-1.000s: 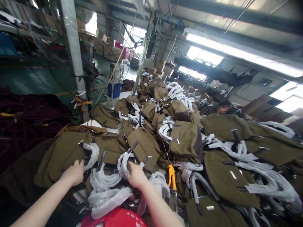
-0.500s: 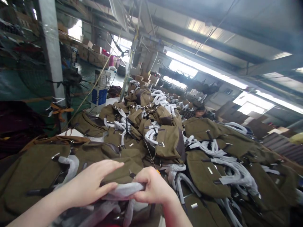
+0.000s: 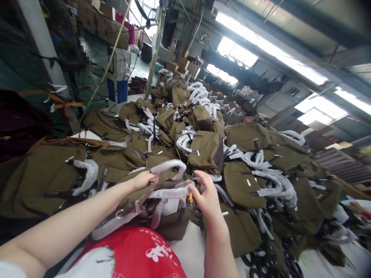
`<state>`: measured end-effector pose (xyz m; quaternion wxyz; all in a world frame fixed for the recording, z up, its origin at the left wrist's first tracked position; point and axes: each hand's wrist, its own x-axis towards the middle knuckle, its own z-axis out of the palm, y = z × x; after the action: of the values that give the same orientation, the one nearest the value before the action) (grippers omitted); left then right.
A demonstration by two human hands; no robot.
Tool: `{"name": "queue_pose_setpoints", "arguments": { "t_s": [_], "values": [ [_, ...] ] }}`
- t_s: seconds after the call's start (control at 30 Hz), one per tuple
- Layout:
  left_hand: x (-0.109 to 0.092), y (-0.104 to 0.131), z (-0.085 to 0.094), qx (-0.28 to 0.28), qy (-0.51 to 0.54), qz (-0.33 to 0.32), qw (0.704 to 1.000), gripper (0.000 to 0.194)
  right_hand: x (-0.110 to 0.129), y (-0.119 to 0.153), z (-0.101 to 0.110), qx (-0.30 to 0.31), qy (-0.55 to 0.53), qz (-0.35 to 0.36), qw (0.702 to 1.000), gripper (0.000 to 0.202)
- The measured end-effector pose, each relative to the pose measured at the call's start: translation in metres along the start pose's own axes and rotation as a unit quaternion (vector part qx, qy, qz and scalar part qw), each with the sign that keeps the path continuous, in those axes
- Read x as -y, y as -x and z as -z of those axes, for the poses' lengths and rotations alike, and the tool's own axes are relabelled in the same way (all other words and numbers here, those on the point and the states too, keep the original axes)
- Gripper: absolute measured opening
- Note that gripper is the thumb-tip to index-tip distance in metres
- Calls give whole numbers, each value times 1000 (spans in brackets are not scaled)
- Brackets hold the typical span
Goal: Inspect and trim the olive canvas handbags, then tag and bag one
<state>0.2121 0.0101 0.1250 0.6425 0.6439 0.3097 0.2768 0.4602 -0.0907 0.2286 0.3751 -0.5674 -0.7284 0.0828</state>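
An olive bag (image 3: 174,226) with plastic-wrapped handles lies right in front of the red apron. My left hand (image 3: 145,180) is closed on one end of a wrapped handle (image 3: 169,165), which arches up and over to the right. My right hand (image 3: 205,193) is to the right of the handles, thumb and fingers apart, its thumb close to a second wrapped strap (image 3: 171,193). A small orange item (image 3: 189,196) hangs beside that thumb. Nothing shows between the fingers of my right hand.
Olive bags (image 3: 205,150) with wrapped handles are heaped across the table (image 3: 188,251). A metal post (image 3: 48,58) and a slanting cord stand at the left, with a blue and white box (image 3: 117,90) behind. Part of a person shows beyond the heap.
My left hand has closed on the wrapped handle and lifted it. My right hand has let go of the wrapped handle and opened. The view has tipped down, showing the red apron.
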Motion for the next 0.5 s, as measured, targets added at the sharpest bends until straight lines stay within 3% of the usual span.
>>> {"name": "queue_pose_setpoints", "arguments": {
  "t_s": [0.07,0.1,0.2,0.3,0.4,0.5],
  "values": [
    [4,-4,-5,-19,35,1,999,58,15,6,-5,-42,28,38,998,32],
    [7,-6,-9,-24,50,4,998,60,26,8,-10,-17,24,67,997,29],
    [14,-9,-21,-40,86,21,995,64,60,14,-35,175,-2,129,976,19],
    [16,-10,-25,-77,107,30,991,65,82,25,-69,287,43,48,956,13],
    [14,-7,-19,-122,111,24,986,66,85,42,-102,274,47,-30,960,19],
    [15,-6,-14,-146,101,19,984,66,72,55,-127,204,59,-26,977,20]
  ]
}}
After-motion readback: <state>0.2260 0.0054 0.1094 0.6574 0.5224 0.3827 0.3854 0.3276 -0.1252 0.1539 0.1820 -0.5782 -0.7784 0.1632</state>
